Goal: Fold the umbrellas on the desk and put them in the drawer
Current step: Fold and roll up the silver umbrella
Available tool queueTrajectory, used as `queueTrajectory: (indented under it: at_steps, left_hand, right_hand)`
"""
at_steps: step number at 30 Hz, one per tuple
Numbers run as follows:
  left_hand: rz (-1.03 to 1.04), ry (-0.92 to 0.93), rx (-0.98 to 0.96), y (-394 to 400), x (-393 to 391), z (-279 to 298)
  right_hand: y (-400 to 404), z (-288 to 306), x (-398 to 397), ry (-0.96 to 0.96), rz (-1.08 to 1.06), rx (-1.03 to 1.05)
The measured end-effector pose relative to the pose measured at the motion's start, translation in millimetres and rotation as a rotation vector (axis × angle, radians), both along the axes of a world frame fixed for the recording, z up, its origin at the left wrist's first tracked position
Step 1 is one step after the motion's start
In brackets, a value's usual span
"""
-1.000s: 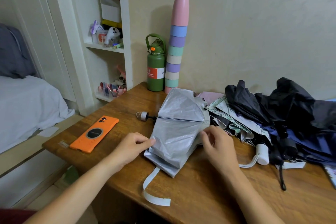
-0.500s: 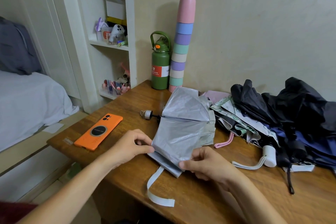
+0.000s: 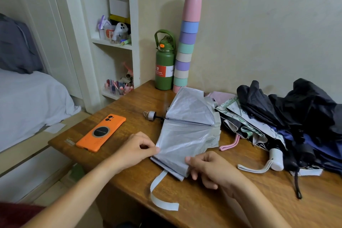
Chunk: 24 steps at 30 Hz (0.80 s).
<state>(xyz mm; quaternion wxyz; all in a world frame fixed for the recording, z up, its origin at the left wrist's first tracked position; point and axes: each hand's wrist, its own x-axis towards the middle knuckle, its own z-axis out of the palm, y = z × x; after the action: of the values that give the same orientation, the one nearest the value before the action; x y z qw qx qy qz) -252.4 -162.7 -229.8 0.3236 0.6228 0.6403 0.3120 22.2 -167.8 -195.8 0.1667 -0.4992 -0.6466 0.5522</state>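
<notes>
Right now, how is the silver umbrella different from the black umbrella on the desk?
The silver umbrella lies near the front edge, spread in flat panels, while the black umbrella sits crumpled in the pile at the right. The left hand and right hand both pinch the silver one; nothing touches the black one. Both rest on the desk, not yet folded.

You can read little here. The tall dark-green metal flask (image 3: 164,63), standing just left of the stack of pastel cups (image 3: 187,42), carries a red-and-white label (image 3: 165,70); its print is too small and blurred to make out.
</notes>
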Motion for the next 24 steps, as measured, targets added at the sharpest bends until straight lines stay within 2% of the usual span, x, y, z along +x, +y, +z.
queueTrajectory:
  at_steps: [3,5,10,12,18,21,24]
  left_hand:
    - [0.025,0.016,-0.001,0,1,-1]
    - [0.051,0.020,0.003,-1,3,-2]
    - [0.111,0.234,-0.019,0,11,-1]
    - [0.119,0.271,-0.040,1,12,1]
    - [0.073,0.108,-0.094,1,-2,1]
    - [0.068,0.063,-0.140,-1,-3,4]
    - [0.072,-0.057,-0.177,-4,0,12]
  right_hand:
    - [2,1,-2,0.049,-0.120,0.007]
    - [2,2,-1,0.069,-0.126,-0.008]
    - [-3,0,-4,-0.109,-0.124,-0.016]
    - [-3,-3,-5,-0.117,-0.127,-0.017]
    - [-2,0,-2,0.049,-0.009,-0.133]
    - [-5,-2,-5,0.029,0.056,-0.103]
    - [-5,-6,-9,-0.018,0.051,-0.051]
